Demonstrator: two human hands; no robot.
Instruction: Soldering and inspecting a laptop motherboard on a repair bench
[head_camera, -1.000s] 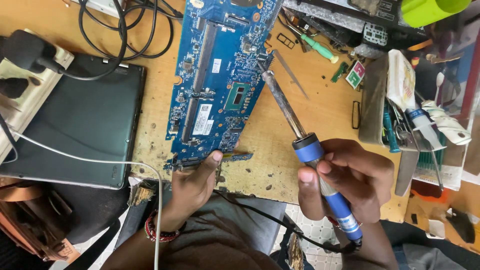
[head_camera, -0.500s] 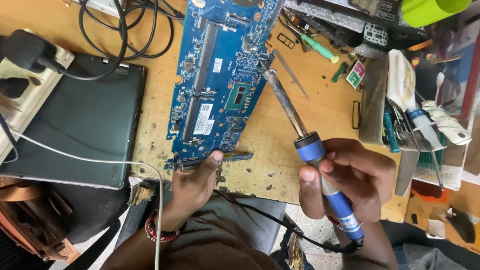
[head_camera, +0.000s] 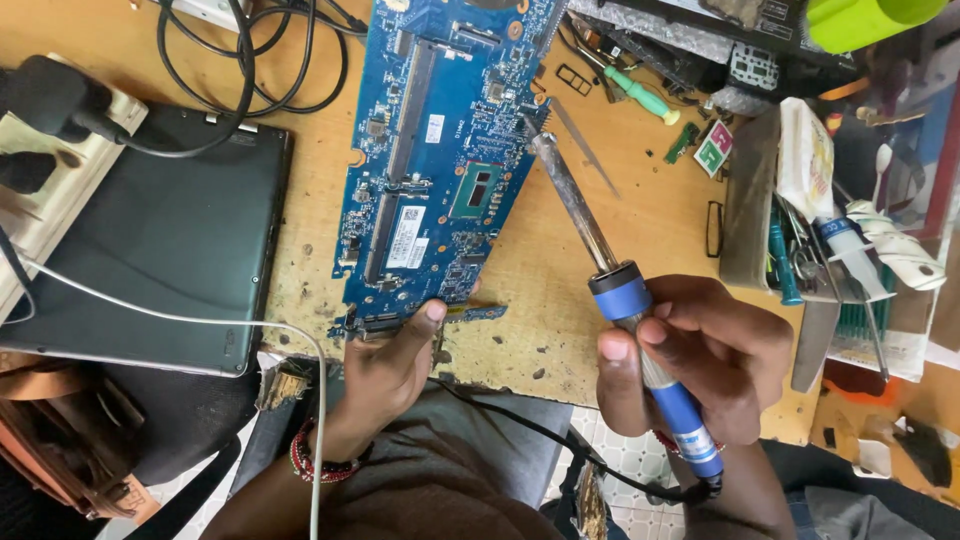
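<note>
A long blue circuit board (head_camera: 440, 160) lies on the worn wooden table (head_camera: 640, 210), running from the top edge down toward me. My left hand (head_camera: 390, 365) pinches its near edge, thumb on top. My right hand (head_camera: 700, 355) grips the blue handle of a soldering iron (head_camera: 620, 290). The iron's dark metal shaft slants up and left, and its tip rests at the board's right edge, beside the green chip area.
A closed black laptop (head_camera: 150, 240) lies left of the board, with a white power strip (head_camera: 60, 170) and black cables (head_camera: 250, 60) behind it. A white cable (head_camera: 200, 320) crosses the laptop. Tweezers, a green-handled screwdriver (head_camera: 640, 95) and a cluttered tool tray (head_camera: 820, 230) sit to the right.
</note>
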